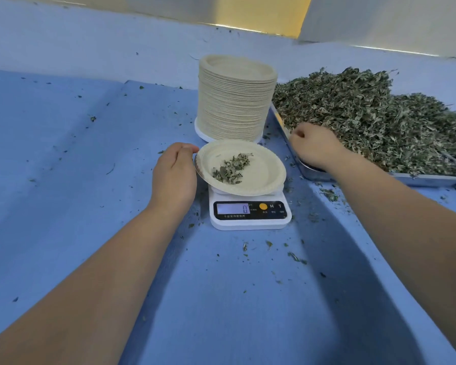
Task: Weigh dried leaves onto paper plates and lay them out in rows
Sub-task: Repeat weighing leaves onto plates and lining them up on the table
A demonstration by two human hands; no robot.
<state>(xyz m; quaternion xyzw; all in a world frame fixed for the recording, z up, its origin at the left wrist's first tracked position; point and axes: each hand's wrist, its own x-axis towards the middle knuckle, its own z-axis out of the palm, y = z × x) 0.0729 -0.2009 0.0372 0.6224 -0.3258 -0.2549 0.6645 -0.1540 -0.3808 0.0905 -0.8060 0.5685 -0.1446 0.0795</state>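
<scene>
Weighing step: left hand (174, 175) gripped the rim of the paper plate (261, 177), tilted over the scale (250, 214) (display 0), a few dried leaves (232, 168) on it; right hand (313, 147) lay curled at the leaf pile (366, 122) in the tray (432, 177), its grasp unclear; next move probably needed the plate level and more leaves.

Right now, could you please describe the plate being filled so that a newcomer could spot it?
On the blue table, find the white scale. The plate sits atop it, rim held by the left hand; unlike the tall stack behind, it is single and carries leaves.
</scene>
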